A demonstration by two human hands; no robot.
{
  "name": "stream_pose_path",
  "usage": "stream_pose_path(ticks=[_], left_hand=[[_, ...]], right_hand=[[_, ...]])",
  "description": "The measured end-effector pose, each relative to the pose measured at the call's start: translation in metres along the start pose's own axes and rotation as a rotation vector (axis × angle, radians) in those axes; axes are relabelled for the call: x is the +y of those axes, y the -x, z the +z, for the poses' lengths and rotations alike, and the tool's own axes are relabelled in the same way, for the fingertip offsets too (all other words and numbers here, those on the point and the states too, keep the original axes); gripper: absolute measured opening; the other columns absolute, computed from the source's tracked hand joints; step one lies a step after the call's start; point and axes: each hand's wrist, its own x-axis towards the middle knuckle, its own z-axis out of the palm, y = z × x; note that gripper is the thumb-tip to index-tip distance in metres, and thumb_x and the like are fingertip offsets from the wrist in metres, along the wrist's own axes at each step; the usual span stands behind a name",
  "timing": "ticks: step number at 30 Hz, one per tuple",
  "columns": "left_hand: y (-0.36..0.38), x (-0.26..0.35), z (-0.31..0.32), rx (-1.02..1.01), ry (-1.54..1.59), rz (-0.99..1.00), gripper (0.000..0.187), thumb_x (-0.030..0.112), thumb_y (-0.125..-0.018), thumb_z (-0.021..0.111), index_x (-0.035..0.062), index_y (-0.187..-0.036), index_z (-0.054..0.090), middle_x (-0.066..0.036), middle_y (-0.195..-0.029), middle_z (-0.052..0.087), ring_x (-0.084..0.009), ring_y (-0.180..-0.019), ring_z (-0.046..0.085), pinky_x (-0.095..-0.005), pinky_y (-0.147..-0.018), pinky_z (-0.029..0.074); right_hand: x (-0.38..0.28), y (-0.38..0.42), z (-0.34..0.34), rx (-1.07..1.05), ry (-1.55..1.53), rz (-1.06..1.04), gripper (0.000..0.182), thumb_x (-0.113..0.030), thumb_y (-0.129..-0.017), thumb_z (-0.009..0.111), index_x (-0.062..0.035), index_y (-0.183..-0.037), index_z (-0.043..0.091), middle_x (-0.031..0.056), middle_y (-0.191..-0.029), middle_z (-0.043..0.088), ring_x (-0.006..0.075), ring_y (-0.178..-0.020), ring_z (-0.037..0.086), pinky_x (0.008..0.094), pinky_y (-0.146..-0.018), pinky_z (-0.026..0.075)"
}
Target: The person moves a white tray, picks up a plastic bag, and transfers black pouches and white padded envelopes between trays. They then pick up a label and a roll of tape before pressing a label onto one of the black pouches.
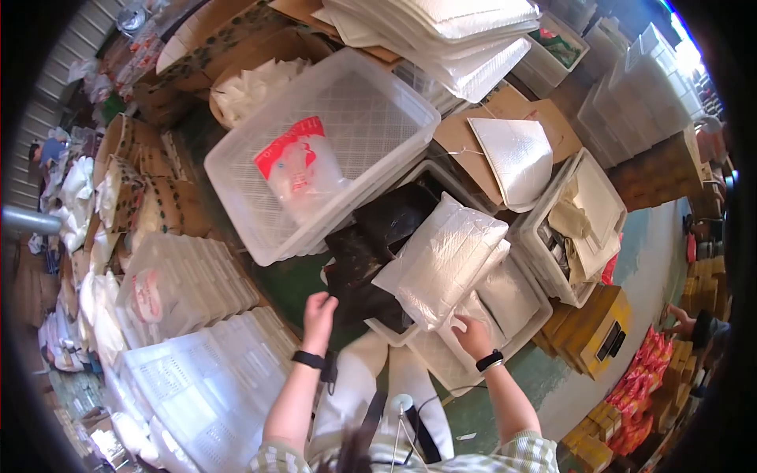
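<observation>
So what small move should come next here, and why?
Probably bring the left hand across to the silvery padded packet to help control it: the right hand is at the packet's lower edge, while the left is off to the side with nothing visible in it.

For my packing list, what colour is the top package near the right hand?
The top package is shiny, silvery white, best seen in the head view.

A puffy, silvery padded pouch (448,258) lies slanted over a white crate (516,335), by the right hand (473,337).
</observation>
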Motion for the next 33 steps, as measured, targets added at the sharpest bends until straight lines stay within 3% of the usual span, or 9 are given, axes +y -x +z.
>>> stream_pose_path(ticks=[5,9,12,19,23,26,28,29,33], left_hand=[[-0.017,0.064,-0.097,0.194,0.03,0.224,0.026,0.015,-0.083,0.066,0.0024,-0.104,0.057,-0.001,-0.089,0.056,-0.0075,-0.081,0.049,-0.0223,-0.073,0.042],[-0.068,0.122,-0.148,0.237,-0.075,0.38,0.029,0.018,-0.083,0.066,0.0013,-0.104,0.057,-0.005,-0.096,0.059,-0.0138,-0.087,0.051,-0.0286,-0.08,0.042],[-0.149,0.173,-0.18,0.194,-0.316,0.484,0.037,0.022,-0.078,0.069,0.0001,-0.105,0.056,-0.013,-0.104,0.06,-0.0229,-0.096,0.055,-0.0338,-0.086,0.043],[-0.364,0.29,-0.159,0.168,-0.775,0.386,0.055,0.031,-0.071,0.071,0.0092,-0.117,0.05,-0.017,-0.12,0.052,-0.0389,-0.111,0.05,-0.0479,-0.091,0.042],[-0.456,0.284,-0.13,0.055,-1.012,0.278,0.07,0.031,-0.067,0.072,0.0144,-0.127,0.041,-0.011,-0.136,0.036,-0.0312,-0.13,0.029,-0.066,-0.093,0.031],[-0.501,0.265,-0.116,-0.12,-1.12,0.197,0.065,0.03,-0.069,0.072,0.0094,-0.124,0.043,-0.015,-0.127,0.05,-0.0336,-0.118,0.048,-0.0611,-0.094,0.035],[-0.516,0.249,-0.115,-0.095,-1.101,0.35,0.059,0.031,-0.072,0.071,0.0055,-0.118,0.046,-0.016,-0.112,0.059,-0.0355,-0.102,0.058,-0.0516,-0.089,0.044],[-0.521,0.243,-0.118,-0.076,-1.122,0.465,0.048,0.032,-0.073,0.069,0.0026,-0.107,0.051,-0.018,-0.101,0.063,-0.0367,-0.094,0.061,-0.0453,-0.081,0.049],[-0.524,0.233,-0.138,-0.071,-0.954,0.662,0.031,0.025,-0.078,0.066,-0.0005,-0.092,0.056,-0.022,-0.092,0.063,-0.0395,-0.088,0.06,-0.0462,-0.076,0.048]], right_hand=[[-0.035,0.049,0.004,-0.006,-0.604,0.532,0.039,-0.029,-0.093,0.05,0.0044,-0.111,0.06,0.0107,-0.07,0.067,0.0174,-0.077,0.066,0.0295,-0.074,0.048],[-0.051,0.018,0.038,0.14,-0.557,0.204,0.039,-0.03,-0.093,0.05,0.0036,-0.112,0.059,0.0117,-0.092,0.067,0.0146,-0.086,0.062,0.0285,-0.075,0.047],[-0.102,-0.041,0.046,0.116,-0.541,0.164,0.036,-0.028,-0.091,0.053,0.0006,-0.113,0.059,0.0091,-0.1,0.065,0.0143,-0.086,0.06,0.0275,-0.073,0.047],[-0.262,-0.18,0.073,-0.032,-0.95,0.433,0.04,-0.03,-0.089,0.057,-0.0082,-0.122,0.05,0.0042,-0.098,0.061,0.0144,-0.081,0.057,0.0303,-0.071,0.048],[-0.309,-0.247,0.108,0.017,-1.007,0.539,0.058,-0.038,-0.084,0.062,-0.0035,-0.126,0.043,0.0084,-0.103,0.058,0.0203,-0.082,0.058,0.0368,-0.067,0.051],[-0.294,-0.281,0.15,0.248,-0.905,0.566,0.054,-0.03,-0.081,0.066,-0.0025,-0.123,0.046,0.0138,-0.107,0.061,0.0265,-0.089,0.064,0.0412,-0.066,0.057],[-0.314,-0.273,0.137,0.293,-0.827,0.584,0.05,-0.028,-0.08,0.067,-0.0014,-0.12,0.05,0.0147,-0.105,0.063,0.0263,-0.088,0.066,0.0405,-0.064,0.058],[-0.326,-0.27,0.125,0.313,-0.699,0.591,0.042,-0.021,-0.08,0.067,-0.0015,-0.115,0.055,0.0143,-0.098,0.066,0.022,-0.08,0.067,0.0325,-0.057,0.055],[-0.342,-0.246,0.105,0.416,-0.495,0.504,0.042,-0.019,-0.076,0.065,0.0013,-0.112,0.056,0.0169,-0.099,0.066,0.024,-0.085,0.066,0.0325,-0.072,0.053]])
